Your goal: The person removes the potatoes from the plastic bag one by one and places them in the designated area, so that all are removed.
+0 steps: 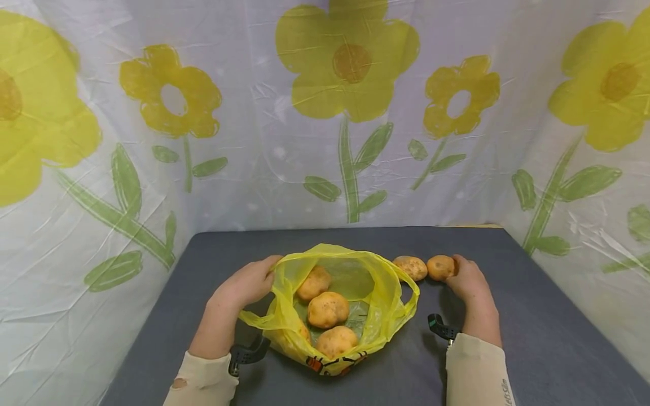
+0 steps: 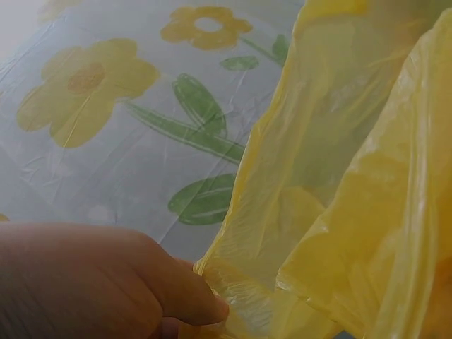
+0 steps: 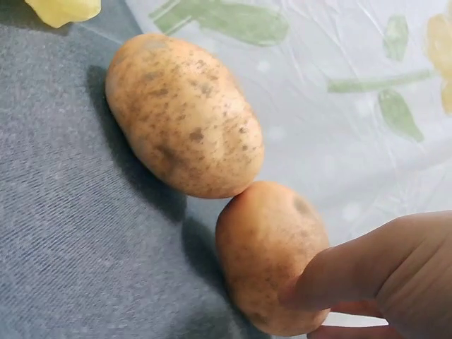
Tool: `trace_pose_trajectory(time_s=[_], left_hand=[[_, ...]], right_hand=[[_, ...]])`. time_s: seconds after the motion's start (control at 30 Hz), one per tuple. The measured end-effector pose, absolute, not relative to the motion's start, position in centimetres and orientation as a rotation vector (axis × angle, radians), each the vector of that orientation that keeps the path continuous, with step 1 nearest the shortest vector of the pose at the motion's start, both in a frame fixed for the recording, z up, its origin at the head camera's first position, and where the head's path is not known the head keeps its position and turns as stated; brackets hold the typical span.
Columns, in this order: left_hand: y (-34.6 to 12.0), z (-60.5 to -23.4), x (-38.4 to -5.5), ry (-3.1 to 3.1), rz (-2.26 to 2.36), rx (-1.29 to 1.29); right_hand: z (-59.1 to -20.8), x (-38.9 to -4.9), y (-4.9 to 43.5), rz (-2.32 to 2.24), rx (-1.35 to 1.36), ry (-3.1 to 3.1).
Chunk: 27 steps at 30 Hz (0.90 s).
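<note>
Yellow, thin plastic makes up the bag [image 1: 386,321], which stands with its mouth wide and its right handle [image 1: 413,299] looping outward. Inside the bag, three potatoes show plainly: one at the back [image 1: 313,283], one in the middle [image 1: 328,309] and one at the front [image 1: 337,341], its lower part hidden by the near wall. Something tan [image 1: 303,332], apparently another potato, is mostly covered by the bag's left side. Printing [image 1: 315,365] low on the bag's front is too creased to read.

At the bag's left edge, the left hand [image 1: 249,285] pinches the rim, its thumb close against the film; the fingers underneath are largely hidden, and the left wrist view cuts off the back of the hand.

To the right of the bag, the right hand [image 1: 467,279] grasps the smaller potato [image 1: 440,267] by its far end from the bag, thumb and fingers parted about its width, most fingers out of sight behind it. Between that potato and the bag lies a speckled potato [image 1: 412,268], touching the held one, its left end overlapped by the handle in the head view.
</note>
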<state>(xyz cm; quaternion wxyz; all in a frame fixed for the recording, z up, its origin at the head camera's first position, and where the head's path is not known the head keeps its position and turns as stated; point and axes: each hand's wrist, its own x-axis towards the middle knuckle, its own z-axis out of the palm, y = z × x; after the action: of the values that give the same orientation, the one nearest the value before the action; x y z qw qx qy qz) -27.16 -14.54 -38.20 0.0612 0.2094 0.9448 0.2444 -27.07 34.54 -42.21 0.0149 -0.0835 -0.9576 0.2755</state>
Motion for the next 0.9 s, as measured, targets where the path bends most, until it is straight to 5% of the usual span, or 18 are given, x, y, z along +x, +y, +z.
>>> trace_pose_trajectory(time_s=[0.23, 0.5, 0.7, 0.9], left_hand=[[-14.5, -38.0, -27.1, 2.86, 0.722, 0.61], [-14.4, -37.5, -26.9, 2.925, 0.695, 0.616], [-14.2, -37.2, -26.8, 2.964, 0.691, 0.616], [-13.9, -37.5, -26.6, 2.972, 0.677, 0.591]], right_hand=[[-37.5, -25.6, 32.7, 0.985, -0.133, -2.929], [-32.0, -21.9, 23.7, 1.001, 0.391, -2.763], [-34.7, -22.5, 16.3, 0.892, 0.821, -2.995], [-39.2, -23.6, 13.3, 0.511, 0.829, -3.147]])
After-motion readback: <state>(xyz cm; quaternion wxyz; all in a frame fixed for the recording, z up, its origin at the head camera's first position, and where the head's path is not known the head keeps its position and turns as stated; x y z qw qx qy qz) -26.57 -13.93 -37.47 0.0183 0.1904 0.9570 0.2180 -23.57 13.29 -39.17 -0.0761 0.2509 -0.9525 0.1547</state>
